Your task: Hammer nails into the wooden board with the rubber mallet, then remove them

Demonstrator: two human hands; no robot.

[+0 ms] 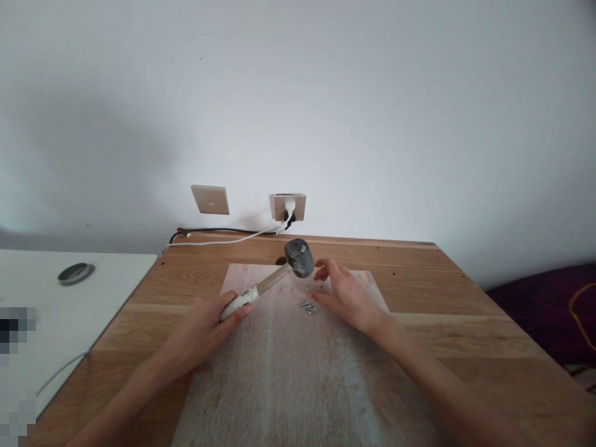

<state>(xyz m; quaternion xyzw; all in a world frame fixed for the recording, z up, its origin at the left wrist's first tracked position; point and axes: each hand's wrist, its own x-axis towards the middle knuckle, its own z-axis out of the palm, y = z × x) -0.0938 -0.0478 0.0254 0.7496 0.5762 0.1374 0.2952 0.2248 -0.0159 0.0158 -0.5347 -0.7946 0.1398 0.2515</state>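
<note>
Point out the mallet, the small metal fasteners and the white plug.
Mallet (pixel 274 279): head view, bare wooden stretch of its handle.
Small metal fasteners (pixel 308 308): head view, middle of the loose group on the board (pixel 242 385).
White plug (pixel 289 206): head view, front of its body.

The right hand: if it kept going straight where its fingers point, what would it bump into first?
Probably the dark mallet head, just ahead of the right hand. Depth is hard to tell here, so it might pass underneath instead.

Left hand and right hand are bare, like both slender forearms.
</note>
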